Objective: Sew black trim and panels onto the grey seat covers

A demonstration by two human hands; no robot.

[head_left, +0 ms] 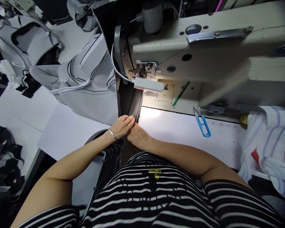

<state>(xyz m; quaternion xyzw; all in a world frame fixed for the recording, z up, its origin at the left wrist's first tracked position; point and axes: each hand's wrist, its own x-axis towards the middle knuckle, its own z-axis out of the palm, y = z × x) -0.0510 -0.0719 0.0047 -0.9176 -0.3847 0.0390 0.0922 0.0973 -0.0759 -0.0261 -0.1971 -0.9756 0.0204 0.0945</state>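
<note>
Head view is showing the dark stitched strip (134, 103) lying left of the lit needle area, its near end between your hands. Your left hand (122, 126) is pinching that end, and your right hand (139, 136) is closing on its right edge, just beside; the fingertips are overlapping, so exactly what each is gripping you cannot tell. Uneven tension between them could be skewing the edge or puckering the seam. The grey bag (90, 91) is crowding the strip's left side; its weight, if sliding, could be dragging the strip out of line. The white lamp (149, 85) is hanging over the sewing machine's (204, 50) needle area, possibly hiding a misplaced edge. Farther right, the green stick (180, 93) is resting loose on the machine bed and could be rolling if knocked. The blue snips (203, 125) are lying beyond, points facing far; swinging fabric could be catching them.
</note>
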